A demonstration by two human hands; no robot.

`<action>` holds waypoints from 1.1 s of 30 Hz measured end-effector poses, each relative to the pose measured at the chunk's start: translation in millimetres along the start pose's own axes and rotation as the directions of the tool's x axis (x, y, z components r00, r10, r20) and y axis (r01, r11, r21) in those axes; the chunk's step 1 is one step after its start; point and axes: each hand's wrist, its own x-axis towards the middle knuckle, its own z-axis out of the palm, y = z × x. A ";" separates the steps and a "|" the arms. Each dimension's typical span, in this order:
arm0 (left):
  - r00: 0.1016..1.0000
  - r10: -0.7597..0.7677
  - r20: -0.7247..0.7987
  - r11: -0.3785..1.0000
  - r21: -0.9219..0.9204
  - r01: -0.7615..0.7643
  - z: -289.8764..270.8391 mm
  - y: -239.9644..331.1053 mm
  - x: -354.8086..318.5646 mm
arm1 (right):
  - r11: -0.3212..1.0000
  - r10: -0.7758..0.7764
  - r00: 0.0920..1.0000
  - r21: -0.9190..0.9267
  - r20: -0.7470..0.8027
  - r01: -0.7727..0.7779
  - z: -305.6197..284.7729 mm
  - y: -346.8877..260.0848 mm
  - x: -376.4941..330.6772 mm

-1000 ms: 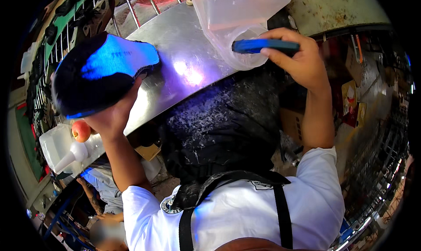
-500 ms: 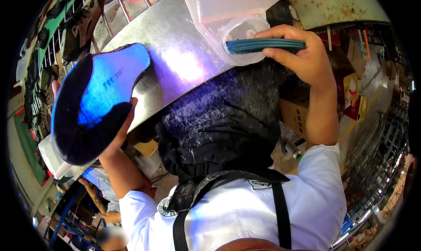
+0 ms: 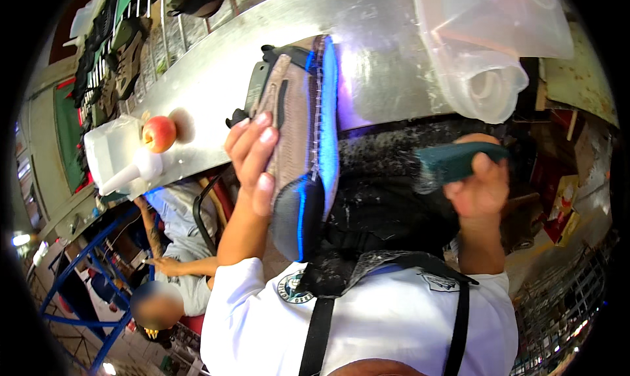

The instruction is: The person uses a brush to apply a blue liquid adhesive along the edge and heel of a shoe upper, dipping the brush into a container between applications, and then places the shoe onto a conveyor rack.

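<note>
My left hand (image 3: 252,156) is closed around a lasted shoe upper (image 3: 298,107), tan and dark grey, held on edge with its toe toward my chest. A line of stitching runs along its rim, and the blue-lit bottom faces right. My right hand (image 3: 482,186) grips a flat brush (image 3: 462,163) with a dark green handle over my apron, its bristle end pointing left toward the shoe and blurred. Brush and shoe are apart. Beyond the brush, a translucent plastic container (image 3: 485,87) with a round cup-like part sits at the bench's right end.
The metal bench (image 3: 380,54) spans the far side. At its left stand a white plastic bottle (image 3: 141,169) with a spout and a red apple (image 3: 159,134). Several shoes (image 3: 128,61) hang on a rack at far left. A seated person (image 3: 187,245) is at lower left.
The shoe upper has swung right and turned from bottom-up onto its side. My right hand has drawn the brush back from the container's round part, toward my body.
</note>
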 end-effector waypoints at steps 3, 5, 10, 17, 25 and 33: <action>0.975 0.018 -0.224 1.000 0.027 -0.012 19.9 22.2 6.4 | 0.940 0.106 0.994 0.323 0.031 -0.110 41.2 49.3 29.2; 0.957 0.025 -0.290 1.000 -0.002 -0.027 27.7 24.9 9.8 | 0.928 0.028 0.983 0.361 0.180 -0.093 52.3 70.1 55.7; 0.964 0.011 -0.265 1.000 -0.023 -0.018 29.4 25.4 8.6 | 0.989 -0.067 0.982 0.142 0.178 0.041 64.9 86.3 44.4; 0.982 0.017 -0.189 1.000 -0.014 -0.020 20.5 14.7 -3.3 | 0.914 -0.117 0.709 -0.204 0.696 0.352 37.5 53.6 18.3; 0.977 0.059 -0.206 0.998 -0.015 -0.063 21.1 10.5 -1.3 | 0.767 -0.314 0.856 -0.423 0.410 0.483 45.3 43.7 82.1; 0.946 0.161 -0.281 0.987 0.023 -0.161 30.4 1.8 -8.9 | 0.630 -0.241 0.662 -0.404 0.710 0.663 43.3 21.7 79.4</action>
